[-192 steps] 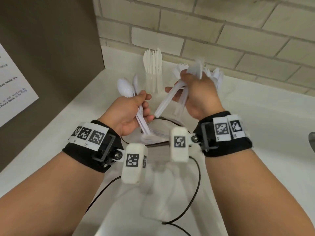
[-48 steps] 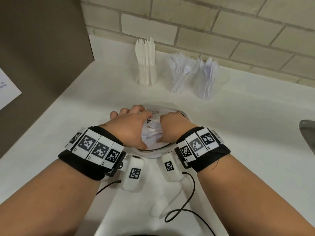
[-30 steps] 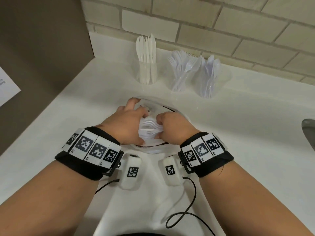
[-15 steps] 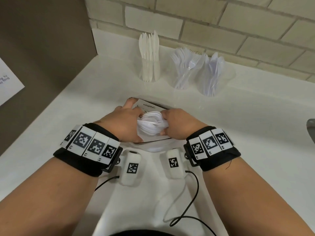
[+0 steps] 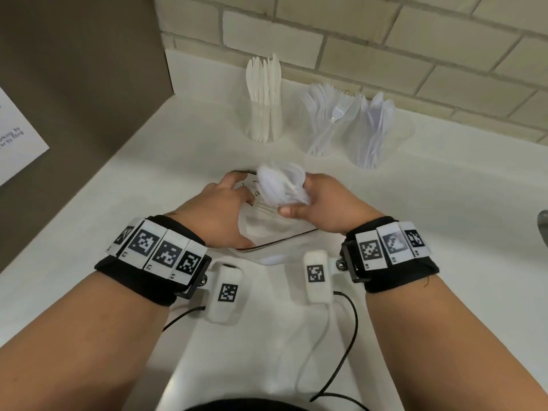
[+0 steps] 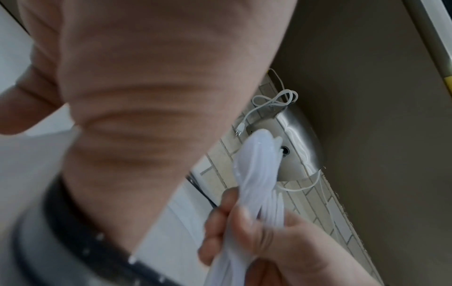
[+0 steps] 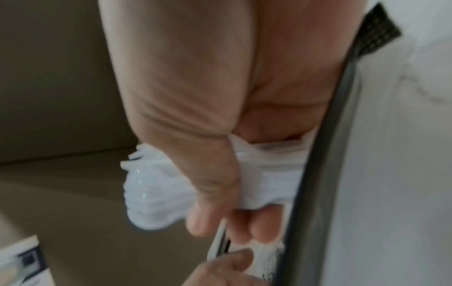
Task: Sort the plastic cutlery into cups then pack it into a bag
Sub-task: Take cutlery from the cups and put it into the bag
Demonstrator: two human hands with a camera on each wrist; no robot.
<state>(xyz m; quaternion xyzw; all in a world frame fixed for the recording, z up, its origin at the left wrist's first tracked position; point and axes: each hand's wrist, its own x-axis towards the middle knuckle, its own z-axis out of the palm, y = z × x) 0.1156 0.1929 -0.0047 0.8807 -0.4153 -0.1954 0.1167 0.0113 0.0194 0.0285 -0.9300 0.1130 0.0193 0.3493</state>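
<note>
My right hand (image 5: 299, 200) grips a bundle of white plastic spoons (image 5: 280, 185) by the handles, bowls pointing left, just above a clear zip bag (image 5: 267, 229) lying on the white counter. The left wrist view shows the same bundle (image 6: 257, 170) in those fingers, and it is blurred in the right wrist view (image 7: 151, 195). My left hand (image 5: 234, 191) holds the bag at its left edge, index finger stretched forward. At the back stand three clear cups: knives (image 5: 264, 120), forks (image 5: 326, 129) and spoons (image 5: 373, 137).
A brick wall (image 5: 385, 40) backs the counter. A brown panel (image 5: 74, 69) with a paper sheet (image 5: 17, 143) closes the left side. A metal object (image 5: 544, 226) shows at the right edge. Wrist-camera cables (image 5: 344, 345) trail over the counter's near part.
The bundle lay between both hands on the bag. Now my right hand alone holds it, raised and further back. My left hand has let go of it and holds the bag.
</note>
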